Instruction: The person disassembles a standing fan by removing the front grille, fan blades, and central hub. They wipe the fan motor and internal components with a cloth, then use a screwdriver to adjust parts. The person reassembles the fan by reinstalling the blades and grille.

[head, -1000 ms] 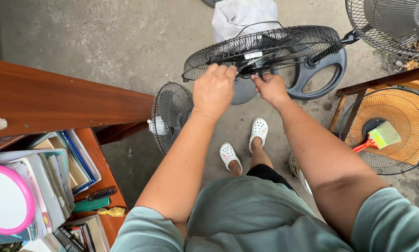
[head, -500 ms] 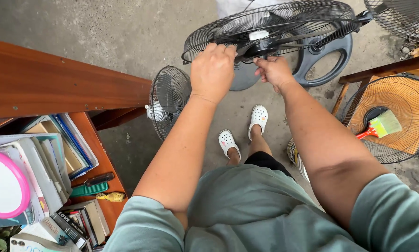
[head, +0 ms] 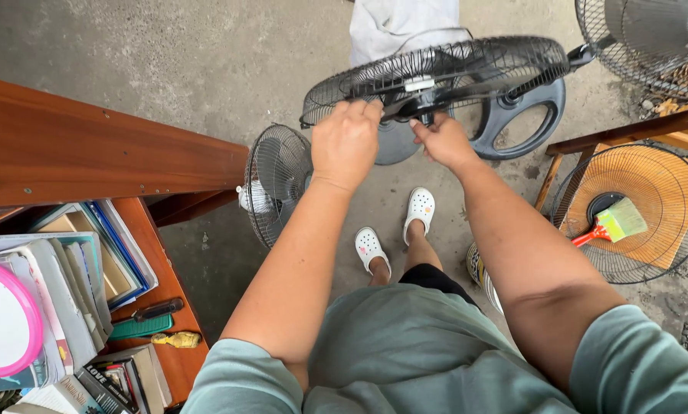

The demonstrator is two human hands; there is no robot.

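Note:
A black wire fan guard point(head: 466, 69) is held up in front of me, tilted almost edge-on, with the fan's dark round base point(head: 516, 115) behind it. My left hand point(head: 345, 142) is closed over the guard's near rim. My right hand point(head: 440, 140) pinches the small part at the guard's centre, just below the hub. Both arms reach forward over my lap, and my feet in white clogs point(head: 394, 230) rest on the concrete floor below.
A small grey fan point(head: 275, 184) stands on the floor at left of my feet. A wooden shelf point(head: 99, 153) with books, a comb and a pink-rimmed mirror point(head: 3, 318) is at left. At right, a fan grille point(head: 627, 215) with a brush lies on a wooden frame.
The view has shifted slightly down and left. My hands keep their hold on the fan guard, with the right fingers working at its centre.

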